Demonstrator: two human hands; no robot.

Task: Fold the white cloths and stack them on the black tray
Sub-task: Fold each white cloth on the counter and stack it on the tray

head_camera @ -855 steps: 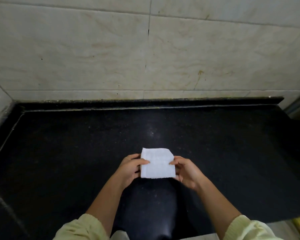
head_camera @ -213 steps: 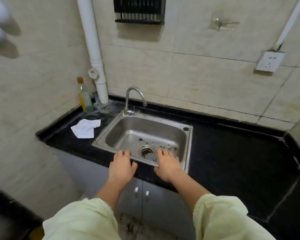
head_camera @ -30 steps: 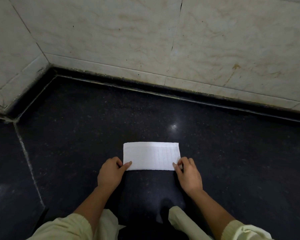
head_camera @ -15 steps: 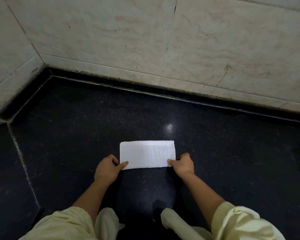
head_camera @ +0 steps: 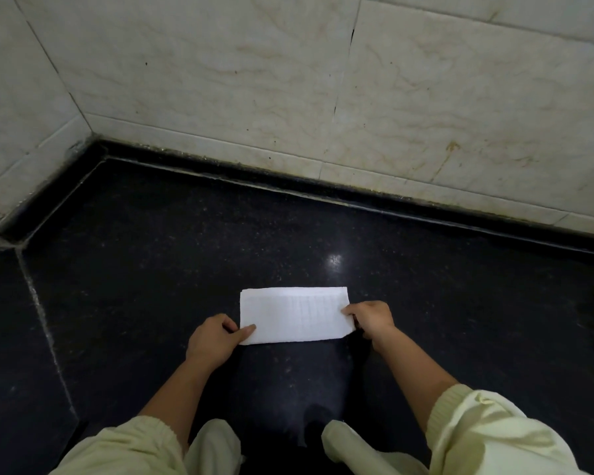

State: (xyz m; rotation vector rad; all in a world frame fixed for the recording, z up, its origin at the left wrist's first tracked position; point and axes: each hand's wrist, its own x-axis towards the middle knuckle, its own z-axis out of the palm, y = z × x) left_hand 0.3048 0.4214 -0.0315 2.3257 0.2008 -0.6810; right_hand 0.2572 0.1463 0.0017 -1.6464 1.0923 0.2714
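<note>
on the black tabletop point(head_camera: 151, 269), near its front edge and about midway across, lies a white cloth point(head_camera: 294, 315), folded into a flat, wide rectangle with faint grid lines across its face. its far long edge runs roughly parallel to the wall. the left hand point(head_camera: 213, 339) sits at the cloth's near left corner, thumb lying on top of the fabric and the other fingers curled beside it, so it pinches that corner. the right hand point(head_camera: 371, 317) is at the right short edge, its fingers bent over and gripping the edge; the near right corner looks slightly lifted or tucked under there. both forearms are bare, with pale yellow sleeves point(head_camera: 487, 433) pushed up towards the elbows.

a seam point(head_camera: 45, 323) in the stone runs down the left part of the tabletop. beyond the cloth, a small bright glare spot point(head_camera: 335, 259) shows on the polished surface. the wall point(head_camera: 288, 80) behind is covered in cream marbled tiles, meeting the tabletop along a dark raised strip, and it angles forward at the left corner.
</note>
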